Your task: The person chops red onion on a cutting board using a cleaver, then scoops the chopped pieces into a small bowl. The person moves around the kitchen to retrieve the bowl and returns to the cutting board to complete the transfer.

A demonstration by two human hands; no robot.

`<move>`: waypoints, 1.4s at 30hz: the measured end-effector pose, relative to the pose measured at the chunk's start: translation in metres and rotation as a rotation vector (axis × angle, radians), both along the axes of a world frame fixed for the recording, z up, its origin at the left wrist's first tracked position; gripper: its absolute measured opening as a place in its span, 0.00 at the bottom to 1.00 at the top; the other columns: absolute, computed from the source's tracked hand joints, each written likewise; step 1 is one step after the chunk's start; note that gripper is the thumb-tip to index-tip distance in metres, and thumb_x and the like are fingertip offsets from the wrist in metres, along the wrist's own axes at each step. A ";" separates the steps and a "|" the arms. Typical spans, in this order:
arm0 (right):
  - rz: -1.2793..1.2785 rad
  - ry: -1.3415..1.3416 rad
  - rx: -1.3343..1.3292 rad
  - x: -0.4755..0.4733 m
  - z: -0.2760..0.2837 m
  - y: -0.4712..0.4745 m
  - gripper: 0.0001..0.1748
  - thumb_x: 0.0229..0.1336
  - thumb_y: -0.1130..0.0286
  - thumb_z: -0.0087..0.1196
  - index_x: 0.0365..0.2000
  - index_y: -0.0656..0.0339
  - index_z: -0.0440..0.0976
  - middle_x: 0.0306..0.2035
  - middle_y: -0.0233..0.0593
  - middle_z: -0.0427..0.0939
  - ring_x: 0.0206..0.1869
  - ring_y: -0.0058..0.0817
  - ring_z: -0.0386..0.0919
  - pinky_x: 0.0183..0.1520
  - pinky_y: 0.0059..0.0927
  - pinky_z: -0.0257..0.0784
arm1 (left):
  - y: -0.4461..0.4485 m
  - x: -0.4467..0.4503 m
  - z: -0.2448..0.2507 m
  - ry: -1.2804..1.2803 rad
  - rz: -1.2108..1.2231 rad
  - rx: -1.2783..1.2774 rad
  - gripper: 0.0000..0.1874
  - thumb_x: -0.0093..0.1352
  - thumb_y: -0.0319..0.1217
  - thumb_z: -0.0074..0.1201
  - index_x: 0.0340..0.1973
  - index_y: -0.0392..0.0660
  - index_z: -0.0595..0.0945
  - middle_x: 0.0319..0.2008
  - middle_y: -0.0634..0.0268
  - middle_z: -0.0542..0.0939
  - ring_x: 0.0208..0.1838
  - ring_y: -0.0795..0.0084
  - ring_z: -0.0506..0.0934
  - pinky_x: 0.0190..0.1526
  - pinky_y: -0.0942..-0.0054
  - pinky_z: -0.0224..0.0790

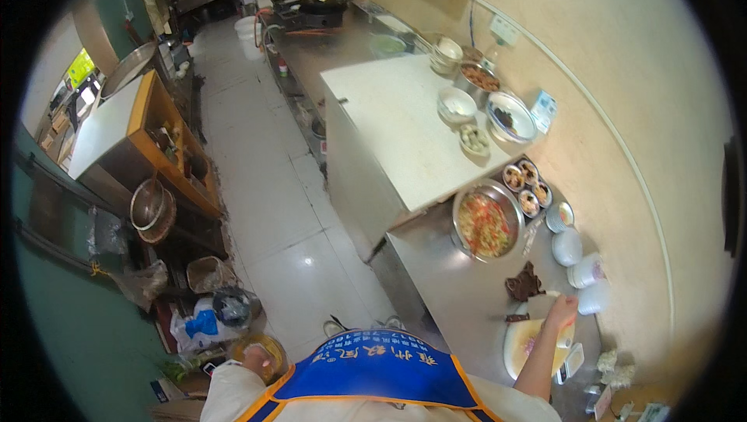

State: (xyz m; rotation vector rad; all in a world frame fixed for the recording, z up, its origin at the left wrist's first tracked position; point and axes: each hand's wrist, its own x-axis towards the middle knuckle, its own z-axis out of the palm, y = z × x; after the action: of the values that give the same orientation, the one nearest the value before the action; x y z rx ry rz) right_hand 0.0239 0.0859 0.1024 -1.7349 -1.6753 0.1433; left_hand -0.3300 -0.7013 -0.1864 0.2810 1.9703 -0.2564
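Observation:
My left hand [257,360] is low at the left, over a yellow round container [275,352]; its fingers are too small to tell whether they grip anything. My right hand [561,312] is above the far right part of a worn, pale cutting board [516,352] on the steel table, its fingers drawn together. Beside those fingers is what looks like the wide blade of a cleaver [540,305], with a dark handle on its left. Some pinkish chopped food [530,345] lies on the board. A crumpled brown cloth [524,283] lies just beyond it.
A steel basin of chopped red and pale food [489,222] stands farther up the steel table [432,264]. Small filled bowls [529,202] and stacked white bowls [583,270] line the wall. The white worktop [385,130] rises higher ahead. Bags [204,323] crowd the floor at left.

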 end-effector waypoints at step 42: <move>1.576 0.254 -1.173 -1.421 0.029 -0.361 0.08 0.70 0.68 0.60 0.41 0.61 0.76 0.28 0.26 0.76 0.30 0.15 0.70 0.32 0.23 0.66 | -0.026 -1.017 -0.014 0.357 0.447 0.230 0.14 0.69 0.40 0.54 0.41 0.46 0.88 0.43 0.51 0.88 0.51 0.49 0.84 0.50 0.55 0.79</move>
State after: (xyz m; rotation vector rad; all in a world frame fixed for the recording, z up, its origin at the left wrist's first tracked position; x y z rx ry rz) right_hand -1.3973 -0.2747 0.1314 -0.3589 -2.4829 2.2239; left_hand -1.3469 -0.7271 -0.2004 -0.0710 2.3562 0.2268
